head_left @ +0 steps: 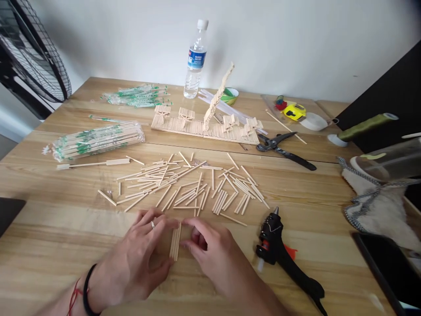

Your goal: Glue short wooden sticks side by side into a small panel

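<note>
Several short wooden sticks (175, 241) lie side by side on the table, lined up like a small raft. My left hand (138, 250) grips them from the left, fingertips at the far end and thumb near the close end. From the other side, my right hand (210, 245) presses its index finger and thumb against their right edge. Just beyond both hands spreads a scattered heap of loose cut sticks (158, 175). A black hot glue gun (272, 237) rests to the right of my right hand, nozzle pointing away.
A stick-built model (204, 131) with a tall slanting piece stands farther back. Around it are wrapped stick bundles (98, 138), a water bottle (195, 61), black pliers (283, 149) and a yellow tape measure (294, 112). A phone (391, 267) lies at right; a fan (33, 52) stands left.
</note>
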Demonstrator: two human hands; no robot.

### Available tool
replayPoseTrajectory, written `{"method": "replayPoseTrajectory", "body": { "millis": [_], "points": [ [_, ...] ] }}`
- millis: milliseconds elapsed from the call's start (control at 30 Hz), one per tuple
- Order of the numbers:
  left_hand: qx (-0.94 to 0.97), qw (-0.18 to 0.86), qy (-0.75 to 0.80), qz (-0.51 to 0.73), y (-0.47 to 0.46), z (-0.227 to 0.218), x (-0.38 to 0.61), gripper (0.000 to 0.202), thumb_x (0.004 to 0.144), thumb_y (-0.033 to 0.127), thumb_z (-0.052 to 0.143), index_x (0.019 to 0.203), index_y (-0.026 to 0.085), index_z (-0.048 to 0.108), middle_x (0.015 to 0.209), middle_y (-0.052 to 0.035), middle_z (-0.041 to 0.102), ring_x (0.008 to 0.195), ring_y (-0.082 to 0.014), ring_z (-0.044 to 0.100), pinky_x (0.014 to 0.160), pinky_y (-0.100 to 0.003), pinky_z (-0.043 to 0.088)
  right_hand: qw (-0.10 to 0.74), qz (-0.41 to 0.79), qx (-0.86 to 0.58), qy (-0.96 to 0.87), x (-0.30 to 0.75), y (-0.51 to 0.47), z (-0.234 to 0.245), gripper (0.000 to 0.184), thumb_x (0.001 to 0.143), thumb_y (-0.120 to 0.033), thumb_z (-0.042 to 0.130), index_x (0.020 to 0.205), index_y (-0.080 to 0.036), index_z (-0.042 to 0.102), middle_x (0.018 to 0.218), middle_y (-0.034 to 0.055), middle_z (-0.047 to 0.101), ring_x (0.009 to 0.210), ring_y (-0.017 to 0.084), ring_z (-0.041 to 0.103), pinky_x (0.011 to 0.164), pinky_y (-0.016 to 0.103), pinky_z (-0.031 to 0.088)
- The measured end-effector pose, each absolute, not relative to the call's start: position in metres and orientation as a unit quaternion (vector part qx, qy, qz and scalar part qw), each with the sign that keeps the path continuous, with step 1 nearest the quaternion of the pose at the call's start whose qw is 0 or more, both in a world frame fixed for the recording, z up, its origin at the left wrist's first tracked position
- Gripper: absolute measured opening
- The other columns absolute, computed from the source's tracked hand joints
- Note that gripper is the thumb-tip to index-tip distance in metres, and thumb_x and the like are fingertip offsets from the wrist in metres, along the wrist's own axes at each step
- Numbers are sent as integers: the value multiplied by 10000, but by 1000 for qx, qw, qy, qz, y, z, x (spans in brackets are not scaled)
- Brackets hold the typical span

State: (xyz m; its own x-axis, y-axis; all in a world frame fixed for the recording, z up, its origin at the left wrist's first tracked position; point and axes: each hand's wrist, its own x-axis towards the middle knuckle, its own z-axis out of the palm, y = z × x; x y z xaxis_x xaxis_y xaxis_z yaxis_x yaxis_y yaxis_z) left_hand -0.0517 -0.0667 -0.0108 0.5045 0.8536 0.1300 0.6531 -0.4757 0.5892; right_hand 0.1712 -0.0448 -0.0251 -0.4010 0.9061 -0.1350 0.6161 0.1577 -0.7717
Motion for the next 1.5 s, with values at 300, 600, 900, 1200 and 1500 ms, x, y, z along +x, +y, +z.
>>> {"method": "replayPoseTrajectory", "body": {
  "millis": [300, 600, 900, 1200, 1500],
  "points": [
    [826, 251, 464, 196, -68, -8, -47, 686, 858, 77, 636, 1478, 294, 439, 1234, -50, 751, 1252, -315, 638, 1027, -449, 505, 215, 398, -497, -741, 173, -53, -29, 399, 847, 33, 677, 1112, -257, 745, 844, 6, 795, 683, 209, 732, 716, 309, 579],
    [822, 266, 469, 186, -66, -9, -51, 710, 842, 84, 701, 1476, 299, 466, 1250, -44, 747, 1237, -303, 641, 1067, -446, 494, 187, 396, -513, -738, 170, -50, -24, 335, 863, -18, 714, 1091, -261, 737, 758, -15, 758, 636, 200, 695, 645, 295, 517],
    [848, 270, 434, 140, -51, -10, -66, 697, 875, 158, 809, 1498, 306, 536, 1359, -71, 728, 1317, -323, 643, 1159, -475, 507, 184, 400, -511, -738, 170, -41, -22, 337, 827, -26, 849, 1081, -229, 762, 766, -24, 754, 664, 178, 686, 654, 277, 499],
    [843, 312, 420, 124, -11, 25, -67, 133, 1052, 221, 624, 1154, 214, 709, 940, -12, 713, 805, -169, 676, 735, -279, 498, 183, 414, -493, -743, 175, -40, -17, 237, 962, -110, 744, 1177, -208, 766, 767, -16, 749, 644, 167, 673, 624, 275, 486],
    [852, 310, 417, 65, 1, 6, -60, 273, 882, 360, 881, 1051, 216, 722, 859, 22, 668, 715, -158, 613, 646, -260, 407, 143, 411, -506, -745, 176, -43, -15, 581, 757, -185, 993, 1282, -237, 749, 807, -29, 741, 627, 170, 651, 609, 284, 502]
  ]
}}
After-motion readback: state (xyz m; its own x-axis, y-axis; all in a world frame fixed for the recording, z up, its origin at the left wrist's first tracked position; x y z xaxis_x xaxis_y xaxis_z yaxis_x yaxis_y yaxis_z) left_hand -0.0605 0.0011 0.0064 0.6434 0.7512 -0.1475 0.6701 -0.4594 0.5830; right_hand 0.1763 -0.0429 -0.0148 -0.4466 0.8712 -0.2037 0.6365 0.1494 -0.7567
